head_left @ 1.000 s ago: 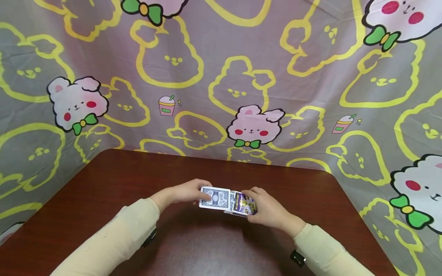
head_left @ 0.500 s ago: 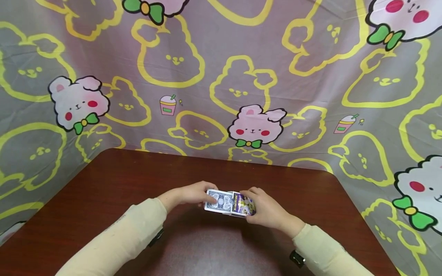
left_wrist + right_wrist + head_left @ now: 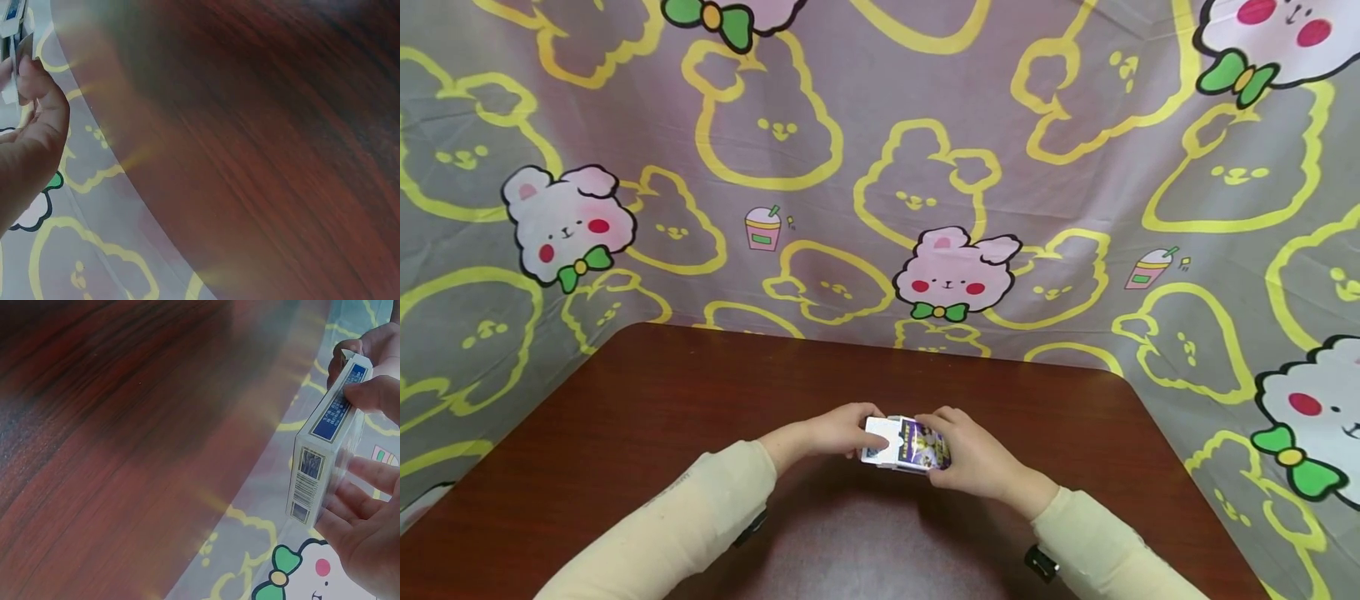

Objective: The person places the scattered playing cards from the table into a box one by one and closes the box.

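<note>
My right hand (image 3: 973, 454) grips a playing-card box (image 3: 922, 446) with a purple and yellow printed face. In the right wrist view, the box's blue-panelled side and barcoded end (image 3: 305, 486) show between thumb and fingers. From the box's left mouth sticks a short length of playing cards (image 3: 874, 454). Their top looks mostly white; whether that is glare or a box flap, I cannot tell. My left hand (image 3: 842, 429) pinches this protruding end, thumb on top. Only part of the left hand (image 3: 40, 119) shows at the edge of the left wrist view.
Both hands are above a dark reddish-brown wooden table (image 3: 700, 383). A grey cloth (image 3: 820, 208) printed with rabbits and yellow outlines hangs behind it and at both sides. Dark devices (image 3: 1041, 562) are strapped under the sleeves.
My left hand has moved right, and the cards have slid deeper into the box. Their patterned back is now mostly out of sight. My right hand has barely moved.
</note>
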{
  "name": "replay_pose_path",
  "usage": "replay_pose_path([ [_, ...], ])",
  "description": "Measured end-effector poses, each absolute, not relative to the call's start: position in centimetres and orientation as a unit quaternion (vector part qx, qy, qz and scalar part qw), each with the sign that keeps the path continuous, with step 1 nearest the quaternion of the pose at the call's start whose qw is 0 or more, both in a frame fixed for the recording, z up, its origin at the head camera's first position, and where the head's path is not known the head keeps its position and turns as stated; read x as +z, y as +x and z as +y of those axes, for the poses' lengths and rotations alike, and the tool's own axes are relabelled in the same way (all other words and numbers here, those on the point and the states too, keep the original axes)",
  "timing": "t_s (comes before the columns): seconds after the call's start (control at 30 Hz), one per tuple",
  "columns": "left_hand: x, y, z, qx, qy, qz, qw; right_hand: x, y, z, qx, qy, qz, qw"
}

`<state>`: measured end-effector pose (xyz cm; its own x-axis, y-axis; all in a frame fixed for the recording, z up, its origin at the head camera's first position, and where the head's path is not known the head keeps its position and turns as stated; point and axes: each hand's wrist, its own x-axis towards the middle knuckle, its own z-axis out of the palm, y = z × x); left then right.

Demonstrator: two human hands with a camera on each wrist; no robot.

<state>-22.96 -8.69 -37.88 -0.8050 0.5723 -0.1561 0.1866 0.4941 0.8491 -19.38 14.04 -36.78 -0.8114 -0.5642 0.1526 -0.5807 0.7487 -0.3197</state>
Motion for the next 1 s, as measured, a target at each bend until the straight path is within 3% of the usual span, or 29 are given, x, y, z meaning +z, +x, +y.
replay_pose_path([
  [0.37, -39.4, -22.9, -9.4, 0.605, 0.164, 0.722, 0.293, -37.0, -19.5, 14.1, 0.182, 0.308, -0.934, 0.023],
  [1.0, -40.2, -22.1, -6.1, 0.63, 0.119, 0.728, 0.242, -37.0, -19.5, 14.1, 0.181, 0.307, -0.934, 0.035],
])
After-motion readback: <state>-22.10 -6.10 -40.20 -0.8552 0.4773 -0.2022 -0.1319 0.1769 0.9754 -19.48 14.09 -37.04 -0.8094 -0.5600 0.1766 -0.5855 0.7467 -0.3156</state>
